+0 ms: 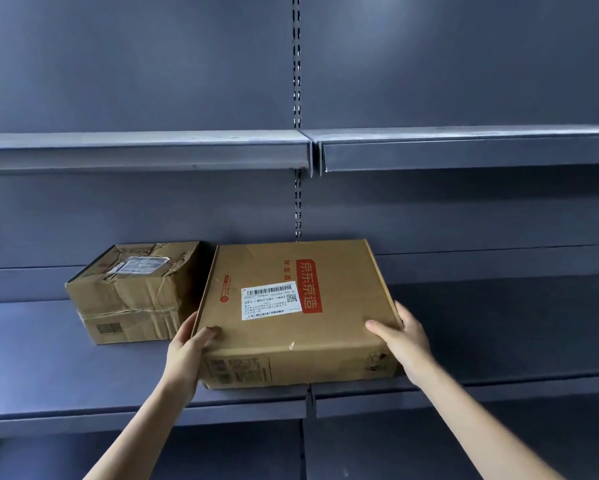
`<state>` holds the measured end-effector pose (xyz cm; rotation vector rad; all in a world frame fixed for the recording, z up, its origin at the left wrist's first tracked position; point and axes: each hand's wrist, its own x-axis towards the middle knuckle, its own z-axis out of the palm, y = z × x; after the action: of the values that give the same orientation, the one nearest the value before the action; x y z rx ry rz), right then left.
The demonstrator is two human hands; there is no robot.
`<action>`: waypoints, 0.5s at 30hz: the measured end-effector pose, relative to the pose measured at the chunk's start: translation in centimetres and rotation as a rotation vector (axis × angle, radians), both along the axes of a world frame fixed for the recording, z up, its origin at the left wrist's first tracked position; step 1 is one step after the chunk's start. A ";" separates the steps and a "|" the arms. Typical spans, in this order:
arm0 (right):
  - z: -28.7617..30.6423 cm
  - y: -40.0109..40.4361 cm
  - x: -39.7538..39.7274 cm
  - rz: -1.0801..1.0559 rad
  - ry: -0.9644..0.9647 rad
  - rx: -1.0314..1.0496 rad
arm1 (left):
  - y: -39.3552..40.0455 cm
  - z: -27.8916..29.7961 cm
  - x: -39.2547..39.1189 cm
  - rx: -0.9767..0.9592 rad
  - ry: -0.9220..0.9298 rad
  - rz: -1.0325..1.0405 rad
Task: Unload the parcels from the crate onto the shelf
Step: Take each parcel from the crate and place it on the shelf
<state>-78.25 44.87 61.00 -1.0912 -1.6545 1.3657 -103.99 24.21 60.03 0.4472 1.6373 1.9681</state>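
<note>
The flat parcel (296, 313) sits on the shelf (499, 323), long axis running near to far, just right of the taped parcel (135, 292). Left hand (187, 348) and right hand (405, 341) grip its near corners, fingers curled on.

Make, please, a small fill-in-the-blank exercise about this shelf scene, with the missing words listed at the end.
1. The left hand and the right hand grip one flat box with a ____ logo patch.
2. The crumpled parcel stands to the ____ of that box.
3. The box's top carries a white shipping ____.
4. Both parcels are on the same shelf, and the shelf above holds ____ parcels.

Missing words: red; left; label; no
</note>
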 end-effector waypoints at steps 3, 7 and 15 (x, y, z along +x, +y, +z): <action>0.0 1.5 -0.5 0.003 -0.017 -0.007 | 1.3 -0.3 -0.5 -0.006 0.017 0.014; -0.1 3.1 -1.6 0.004 -0.028 -0.027 | 2.9 -0.6 -1.5 -0.029 0.018 0.045; -0.2 4.7 -3.0 -0.027 -0.009 -0.026 | 4.8 -0.9 -2.9 -0.098 0.046 0.093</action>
<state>-81.23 49.62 60.76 -1.1323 -1.6266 1.3701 -106.87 29.05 59.16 0.3884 1.8045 1.9462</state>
